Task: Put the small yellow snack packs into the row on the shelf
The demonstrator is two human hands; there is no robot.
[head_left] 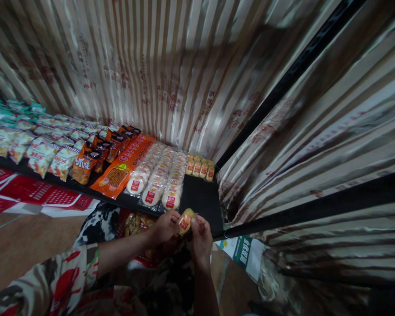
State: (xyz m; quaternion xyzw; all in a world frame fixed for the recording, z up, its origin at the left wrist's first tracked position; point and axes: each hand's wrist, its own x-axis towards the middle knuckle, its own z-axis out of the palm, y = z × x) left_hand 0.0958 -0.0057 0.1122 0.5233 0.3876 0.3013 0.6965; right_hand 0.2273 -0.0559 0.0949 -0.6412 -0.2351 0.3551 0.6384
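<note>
A small wrapped snack packet, yellowish with a red label, is pinched between my two hands in front of the shelf's edge. My left hand grips its left side with the fingertips. On its other side my right hand closes thumb and fingers round the edge. Similar small packets stand in short rows at the shelf's back right corner. Left of them lie rows of round wrapped crackers with red labels. Below my hands, a red basket holds more packets, partly hidden by my arms.
The black shelf also bears orange snack bags, dark-orange bags, white bags and green bags. Striped plastic sheeting hangs behind. Red baskets sit underneath at left. A black frame bar runs along the right.
</note>
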